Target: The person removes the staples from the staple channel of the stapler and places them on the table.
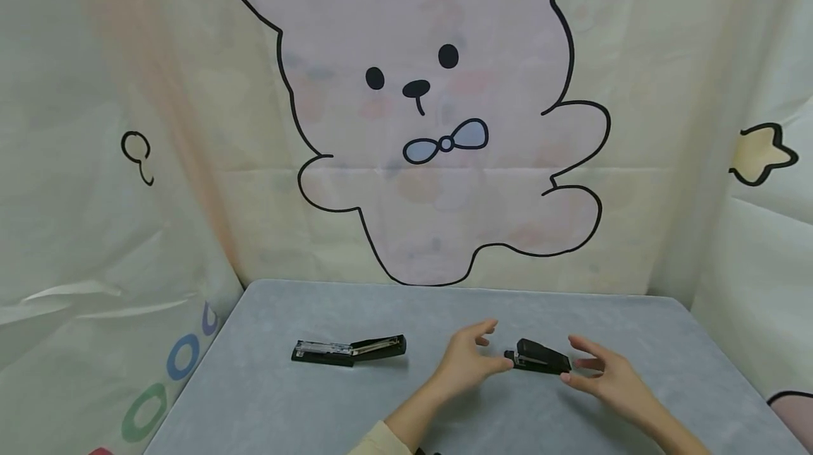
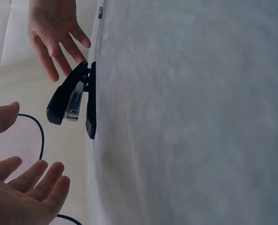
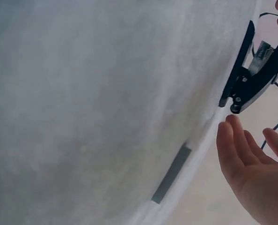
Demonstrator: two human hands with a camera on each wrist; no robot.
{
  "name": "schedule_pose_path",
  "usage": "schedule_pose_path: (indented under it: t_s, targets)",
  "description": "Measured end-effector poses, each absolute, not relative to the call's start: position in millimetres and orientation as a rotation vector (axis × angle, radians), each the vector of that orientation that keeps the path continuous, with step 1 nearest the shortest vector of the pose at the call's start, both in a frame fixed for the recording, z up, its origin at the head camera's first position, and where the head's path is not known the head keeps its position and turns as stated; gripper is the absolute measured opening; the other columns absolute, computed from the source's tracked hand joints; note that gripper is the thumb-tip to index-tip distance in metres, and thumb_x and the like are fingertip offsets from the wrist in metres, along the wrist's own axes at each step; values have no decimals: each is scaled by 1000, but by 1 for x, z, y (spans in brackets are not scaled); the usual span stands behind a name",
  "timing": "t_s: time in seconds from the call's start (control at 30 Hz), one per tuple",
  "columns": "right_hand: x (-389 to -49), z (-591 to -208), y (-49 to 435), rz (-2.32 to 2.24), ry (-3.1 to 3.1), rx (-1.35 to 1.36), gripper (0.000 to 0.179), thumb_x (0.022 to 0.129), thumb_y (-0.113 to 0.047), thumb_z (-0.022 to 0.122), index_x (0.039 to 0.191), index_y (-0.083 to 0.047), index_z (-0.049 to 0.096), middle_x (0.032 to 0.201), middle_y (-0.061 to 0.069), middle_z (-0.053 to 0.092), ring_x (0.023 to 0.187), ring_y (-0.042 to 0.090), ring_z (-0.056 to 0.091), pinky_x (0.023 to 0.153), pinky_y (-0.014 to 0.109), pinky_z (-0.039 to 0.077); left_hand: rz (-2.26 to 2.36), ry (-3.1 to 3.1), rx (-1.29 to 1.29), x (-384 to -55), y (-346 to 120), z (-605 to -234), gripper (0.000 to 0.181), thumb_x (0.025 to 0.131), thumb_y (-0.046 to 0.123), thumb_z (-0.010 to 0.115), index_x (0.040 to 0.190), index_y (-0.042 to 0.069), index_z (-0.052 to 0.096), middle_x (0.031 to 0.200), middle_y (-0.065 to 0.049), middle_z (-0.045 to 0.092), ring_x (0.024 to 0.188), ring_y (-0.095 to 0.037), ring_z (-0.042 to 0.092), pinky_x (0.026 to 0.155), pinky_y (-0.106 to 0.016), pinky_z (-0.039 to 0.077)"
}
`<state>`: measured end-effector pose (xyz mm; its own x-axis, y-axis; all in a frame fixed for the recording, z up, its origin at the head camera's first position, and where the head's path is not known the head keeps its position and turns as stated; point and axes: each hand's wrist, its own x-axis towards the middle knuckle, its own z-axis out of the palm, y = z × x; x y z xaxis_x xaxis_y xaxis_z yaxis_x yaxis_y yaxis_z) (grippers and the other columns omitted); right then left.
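Observation:
A black stapler [image 1: 538, 357] stands on the table between my two hands. Its top arm is raised at an angle from the base, as the right wrist view of the stapler [image 3: 253, 70] also shows. My left hand [image 1: 466, 360] is at its left with fingers spread and loosely bent, holding nothing. On the other side, my right hand [image 1: 610, 377] has its fingers relaxed close to the stapler's hinge end; whether they touch is hard to tell. A second black stapler [image 1: 349, 349] lies farther left, folded wide open, its metal channel facing up.
The grey-blue cloth-covered table [image 1: 254, 405] extends around both staplers. A grey strip [image 3: 171, 173], perhaps staples, lies on it in the right wrist view. Behind hangs a curtain [image 1: 438, 208] with a cartoon animal outline.

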<state>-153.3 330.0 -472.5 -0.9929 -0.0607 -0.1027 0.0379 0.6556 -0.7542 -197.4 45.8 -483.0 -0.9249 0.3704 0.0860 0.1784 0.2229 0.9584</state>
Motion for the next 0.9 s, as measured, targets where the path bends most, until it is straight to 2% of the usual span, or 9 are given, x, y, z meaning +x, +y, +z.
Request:
schedule_pose_path:
  t_s: [0.2,0.33,0.5,0.9]
  targets:
    - [-163,-477,334,-1255,2698,11,81,89,-31,85,150,6,47,146,31,54,110,30,68,81,40,57,1784,2313,465,-205,66,-491,65,81,13,91,141,14,66,133,-6,69,110,-20,64,76,-26,52]
    - [-166,-480,334,-1234,2721,-27,78,86,-28,88,145,9,52,140,31,59,100,23,70,75,33,56,1807,2305,441,-210,75,-497,61,79,7,91,136,9,70,125,-7,72,98,-15,64,72,-25,51]
    - [-169,-482,334,-1254,2722,-69,71,86,-22,87,141,10,55,135,30,62,93,19,70,72,30,55,1844,2276,418,-211,84,-503,57,77,-1,90,131,5,72,114,-8,74,84,-10,60,66,-23,48]
    - [-176,-487,336,-1277,2746,-76,38,86,-2,82,121,6,69,115,17,73,88,22,69,70,28,55,1927,2235,319,-208,100,-502,34,80,-6,84,112,4,80,90,5,72,73,-3,62,64,-21,52]
